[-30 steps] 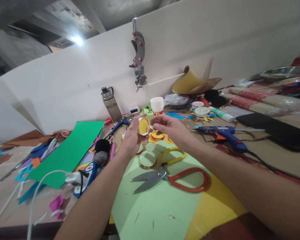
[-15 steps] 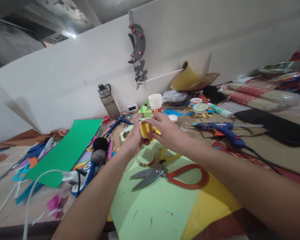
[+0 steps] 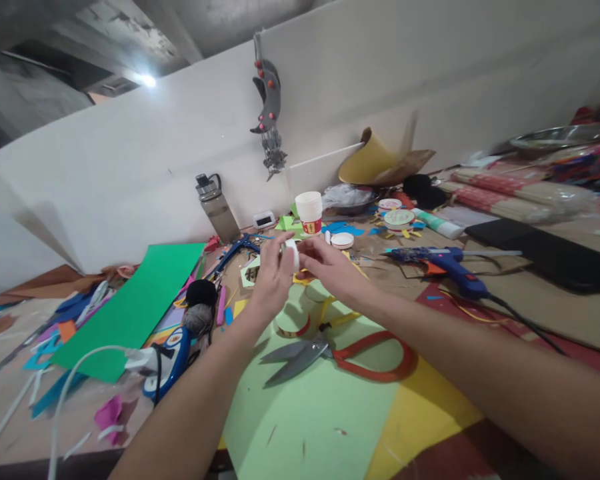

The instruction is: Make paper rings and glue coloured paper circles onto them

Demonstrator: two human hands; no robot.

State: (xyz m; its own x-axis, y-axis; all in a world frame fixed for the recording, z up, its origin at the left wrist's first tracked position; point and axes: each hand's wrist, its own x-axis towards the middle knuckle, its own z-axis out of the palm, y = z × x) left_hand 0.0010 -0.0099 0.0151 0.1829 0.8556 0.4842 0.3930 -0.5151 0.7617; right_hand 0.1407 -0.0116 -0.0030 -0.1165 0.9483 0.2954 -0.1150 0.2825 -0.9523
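Note:
A small round white piece [image 3: 293, 252], like a cut-off paper cup base, is held up between my hands. My left hand [image 3: 273, 272] grips it from the left, fingers upright behind it. Bent fingers of my right hand [image 3: 329, 265] meet its right side; their tips are partly hidden. Under my hands, a round light-green-topped piece [image 3: 291, 315] lies on a light green sheet [image 3: 310, 420]. Large scissors with orange handles [image 3: 375, 357] rest part-open on that sheet. Yellow-handled scissors [image 3: 343, 317] lie just beyond them.
Stacked paper cups [image 3: 309, 212] and a white lid-like disc [image 3: 343, 240] stand beyond my hands. A blue glue gun [image 3: 453, 263] with a cord lies right. Left are a green sheet [image 3: 135, 303], a power strip [image 3: 173, 357] and a water bottle [image 3: 217, 207].
The round piece has turned: its yellow inside faced me before, and now its white side shows. My left fingers have risen around it, and my right hand has shifted slightly.

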